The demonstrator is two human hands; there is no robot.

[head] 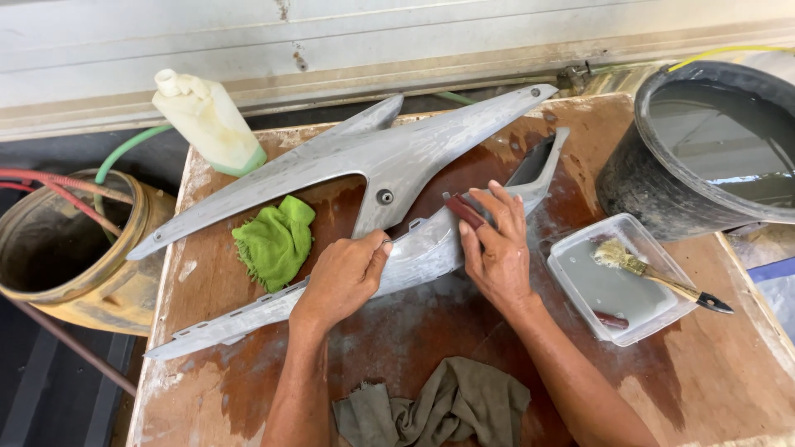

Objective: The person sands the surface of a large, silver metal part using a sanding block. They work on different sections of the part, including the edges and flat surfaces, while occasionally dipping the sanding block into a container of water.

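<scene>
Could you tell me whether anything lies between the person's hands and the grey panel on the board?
Nothing visible does. The left hand rests directly on the grey panel, and the right hand presses a dark red pad against it. The green cloth lies beside the left hand, under the panel's arch, not in the way.
</scene>
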